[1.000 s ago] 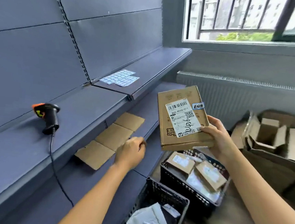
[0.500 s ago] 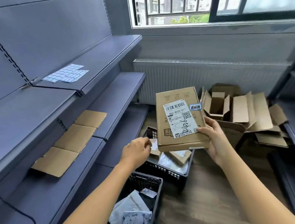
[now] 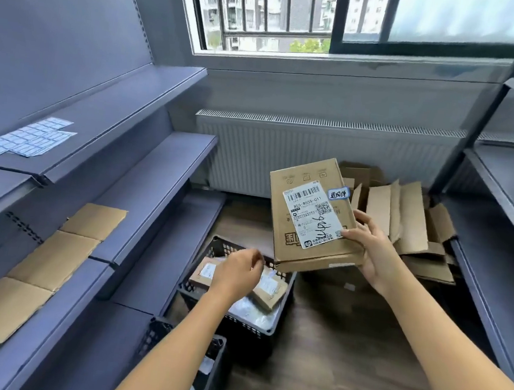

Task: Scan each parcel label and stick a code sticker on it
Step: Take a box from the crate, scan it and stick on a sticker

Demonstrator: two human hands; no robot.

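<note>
My right hand (image 3: pixel 372 251) grips a flat cardboard parcel (image 3: pixel 310 212) by its right edge, held up over the floor. The parcel bears a white shipping label (image 3: pixel 311 213) with handwriting and a small blue-edged sticker (image 3: pixel 338 194) at its upper right. My left hand (image 3: pixel 238 272) hovers over a black plastic crate (image 3: pixel 238 324), fingers curled loosely, holding nothing I can see. In the crate lie several small parcels (image 3: pixel 267 292). Sheets of code stickers (image 3: pixel 29 139) lie on the upper left shelf. The scanner is out of view.
Grey shelving runs along the left, with flat cardboard pieces (image 3: pixel 41 266) on the middle shelf. A second black crate (image 3: pixel 213 365) stands nearer me. Flattened boxes (image 3: pixel 402 220) are piled by the radiator under the window. More shelving (image 3: pixel 502 222) stands at right.
The view has swung right, so the scanner left the frame. My right hand carried the parcel to the right, and my left hand moved from the shelf edge to above the crate.
</note>
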